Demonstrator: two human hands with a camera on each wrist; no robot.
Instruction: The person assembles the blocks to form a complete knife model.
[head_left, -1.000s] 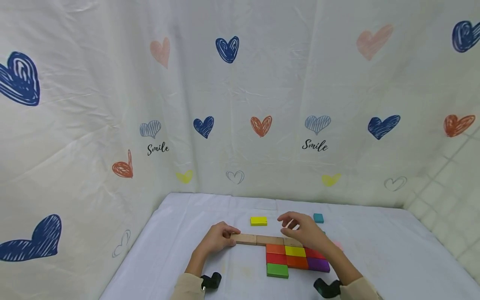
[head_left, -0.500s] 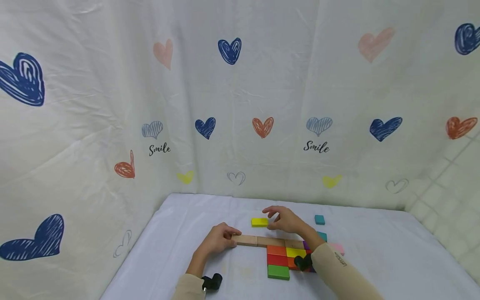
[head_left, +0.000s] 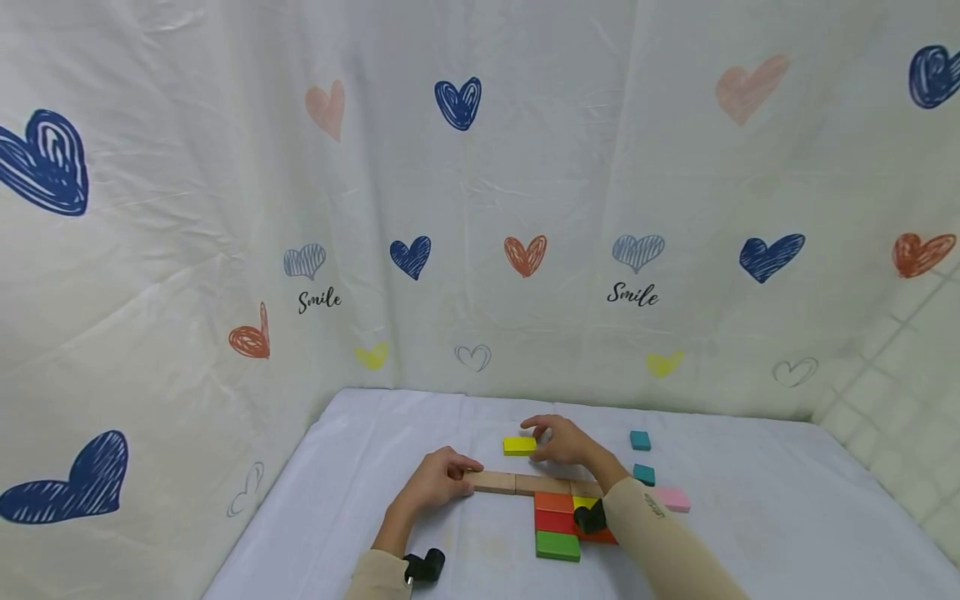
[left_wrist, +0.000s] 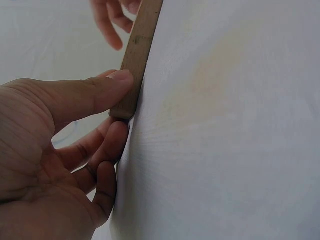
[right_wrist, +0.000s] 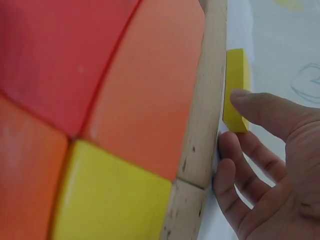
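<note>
At the left end of a row of plain wooden blocks (head_left: 542,485), my left hand (head_left: 433,482) pinches the end block (left_wrist: 138,55) between thumb and finger. Its thumb lies on the block's side in the left wrist view. Behind the row, a yellow rectangular block (head_left: 518,447) lies on the white cloth. My right hand (head_left: 564,443) is at that block's right end, index finger stretched over its far side. In the right wrist view the thumb (right_wrist: 245,99) overlaps the yellow block (right_wrist: 233,75), and the other fingers are loosely bent beside its end.
In front of the wooden row lie coloured blocks: orange (head_left: 553,502), red (head_left: 555,522), green (head_left: 557,546) and others partly under the right sleeve (head_left: 660,533). Two teal blocks (head_left: 641,440) and a pink block (head_left: 672,499) are to the right. A heart-printed curtain (head_left: 480,208) stands behind.
My right hand has moved left from above the wooden row to the yellow block, its sleeve now covering some coloured blocks. The left hand stays on the wooden end block.
</note>
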